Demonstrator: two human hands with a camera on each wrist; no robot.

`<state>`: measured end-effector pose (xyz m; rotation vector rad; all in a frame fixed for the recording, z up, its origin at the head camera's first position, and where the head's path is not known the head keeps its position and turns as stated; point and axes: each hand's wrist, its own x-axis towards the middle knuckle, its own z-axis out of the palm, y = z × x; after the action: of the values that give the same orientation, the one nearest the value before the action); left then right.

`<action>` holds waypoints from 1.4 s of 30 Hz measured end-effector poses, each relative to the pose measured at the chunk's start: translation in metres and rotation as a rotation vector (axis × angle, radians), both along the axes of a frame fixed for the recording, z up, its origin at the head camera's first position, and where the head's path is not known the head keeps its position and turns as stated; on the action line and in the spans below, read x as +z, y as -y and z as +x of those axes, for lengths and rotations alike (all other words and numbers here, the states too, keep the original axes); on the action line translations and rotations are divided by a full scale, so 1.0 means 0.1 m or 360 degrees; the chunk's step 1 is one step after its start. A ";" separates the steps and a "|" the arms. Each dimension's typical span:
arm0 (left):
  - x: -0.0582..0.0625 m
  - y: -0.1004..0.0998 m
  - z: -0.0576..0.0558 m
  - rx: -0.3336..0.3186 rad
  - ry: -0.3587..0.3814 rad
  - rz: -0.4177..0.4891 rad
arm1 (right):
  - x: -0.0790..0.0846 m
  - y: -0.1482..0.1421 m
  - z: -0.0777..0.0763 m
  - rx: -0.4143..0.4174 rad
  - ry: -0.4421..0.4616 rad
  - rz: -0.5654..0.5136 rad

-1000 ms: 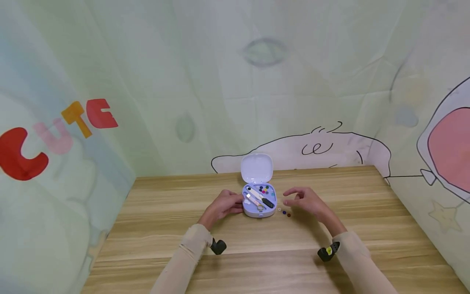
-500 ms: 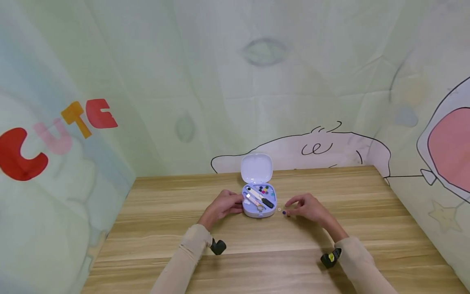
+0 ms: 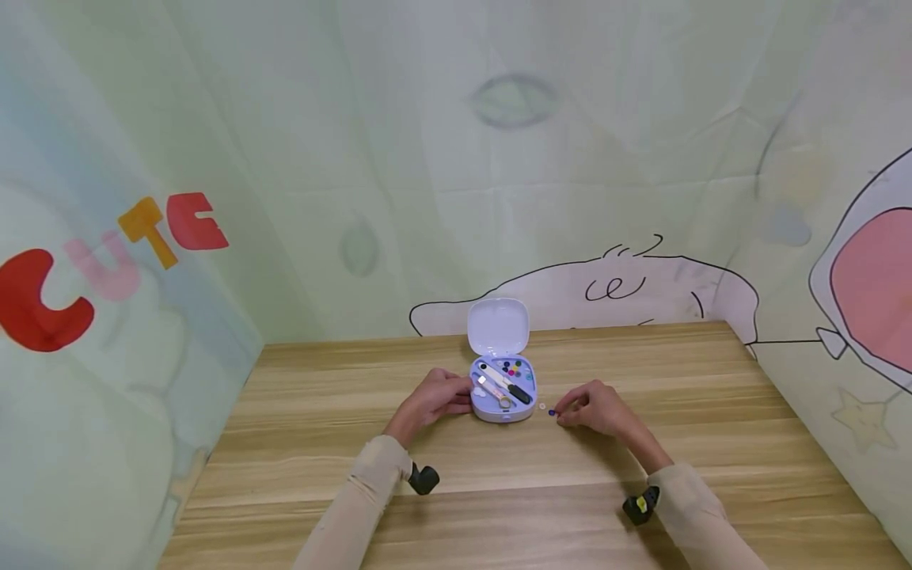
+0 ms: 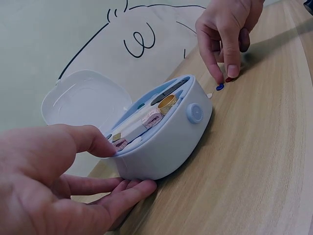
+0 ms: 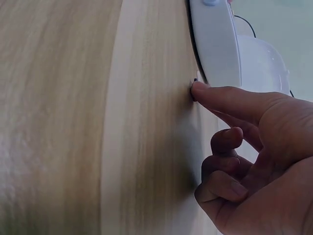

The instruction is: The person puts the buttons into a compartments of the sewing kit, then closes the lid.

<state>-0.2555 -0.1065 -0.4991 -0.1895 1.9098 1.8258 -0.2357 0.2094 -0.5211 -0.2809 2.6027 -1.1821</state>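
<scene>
A small white-and-lavender sewing kit box (image 3: 503, 413) stands on the table with its lid up. Inside are a black-handled tool (image 3: 519, 393), probably a seam ripper or small scissors, a rolled tape measure (image 4: 152, 118), a gold ring-like piece (image 4: 167, 104) and several coloured buttons (image 3: 511, 368). My left hand (image 3: 436, 394) grips the box's left side, thumb on the rim and fingers low against the wall. To the right of the box, my right hand (image 3: 597, 408) pinches a red button (image 4: 228, 79) at the tabletop. A blue button (image 4: 219, 87) lies right beside those fingertips.
A white button (image 3: 542, 406) lies between the box and the blue button. The raised lid (image 3: 499, 326) leans back near the table's rear edge. Behind the wooden table (image 3: 342, 475) hangs a printed cloth backdrop (image 3: 442, 158).
My right hand has come down toward the buttons, and its thumb and index finger have closed on the red one. My left hand and the box have stayed in place.
</scene>
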 end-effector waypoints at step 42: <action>-0.01 0.00 0.00 -0.0001 -0.0024 -0.0014 | 0.01 0.02 0.02 -0.0050 -0.0028 0.0032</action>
<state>-0.2555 -0.1064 -0.5001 -0.1788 1.9282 1.8234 -0.2339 0.2075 -0.5202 -0.2485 2.6419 -1.1678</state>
